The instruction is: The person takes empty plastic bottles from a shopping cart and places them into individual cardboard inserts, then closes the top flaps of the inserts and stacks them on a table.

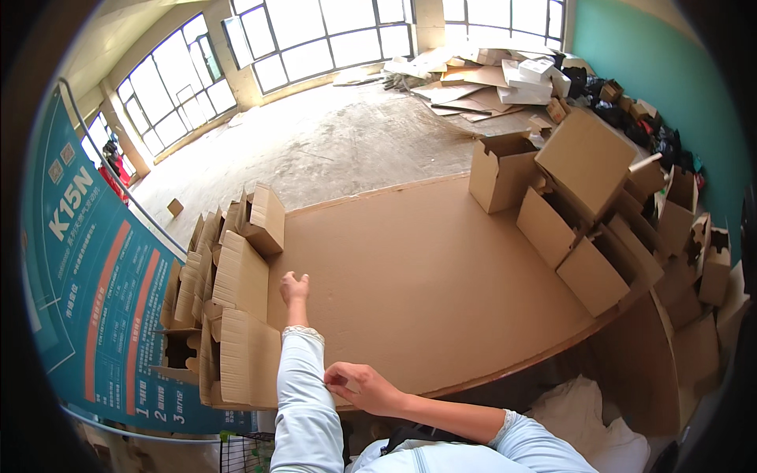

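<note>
Left hand [295,288]: held above the desk [441,276], fingers curled; whether anything is gripped cannot be told.
Right hand [364,388]: fingers bent against the left forearm's sleeve [303,394]; whether cloth is pinched cannot be told.
Boxes [244,276]: crowded at the desk's left end, piled at its right.

The tabletop [426,268] lies free between obstructing left cartons [240,276] and right boxes [587,276].

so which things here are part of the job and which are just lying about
Probably in use, being nearest the hands:
Broad, flat brown tabletop, below the left hand
Brown cardboard boxes lined along its left side
Open brown cardboard boxes piled at its right

Probably just lying about:
White block-shaped pieces on the far heap
Shiny black bags by the teal-painted wall
</note>
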`<state>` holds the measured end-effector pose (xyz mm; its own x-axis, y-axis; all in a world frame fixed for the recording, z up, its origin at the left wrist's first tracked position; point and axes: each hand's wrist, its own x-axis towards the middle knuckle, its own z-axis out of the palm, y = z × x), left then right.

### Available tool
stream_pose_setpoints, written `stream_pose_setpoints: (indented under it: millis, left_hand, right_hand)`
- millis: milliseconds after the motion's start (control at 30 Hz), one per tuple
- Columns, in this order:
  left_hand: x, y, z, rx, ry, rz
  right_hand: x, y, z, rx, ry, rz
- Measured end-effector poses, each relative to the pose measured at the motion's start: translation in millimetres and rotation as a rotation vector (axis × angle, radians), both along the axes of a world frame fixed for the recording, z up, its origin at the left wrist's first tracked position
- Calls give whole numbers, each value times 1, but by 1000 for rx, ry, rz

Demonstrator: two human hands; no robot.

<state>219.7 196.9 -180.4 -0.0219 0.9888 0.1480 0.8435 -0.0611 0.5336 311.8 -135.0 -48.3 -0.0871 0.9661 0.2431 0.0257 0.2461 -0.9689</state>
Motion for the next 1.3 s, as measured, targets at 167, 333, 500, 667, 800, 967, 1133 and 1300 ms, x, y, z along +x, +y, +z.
stream_pose_setpoints:
  millis: [167,333,500,667,800,967,1133,1300]
  left_hand:
    - [-17,24,12,62,-147,68]
    - [25,14,75,-325,-938,235]
    - [31,18,96,-82,-652,86]
    - [134,-136,72,777,694,-812]
    - [129,-242,48,309,229,-1108]
    - [58,-294,51,32,86,-956]
    - [-21,-286,25,-57,93,-709]
    - [-40,-303,31,-66,43,-647]
  right_hand:
    - [-2,-24,8,39,154,82]
    - [22,-55,21,149,279,327]
    - [21,-91,46,221,409,602]
    - [32,-90,15,370,-125,449]
    - [139,-62,-21,148,-385,-38]
    - [402,-83,45,376,-1026,-1100]
    - [610,-121,111,273,-1124,-1716]
    - [721,-130,65,157,-526,-1654]
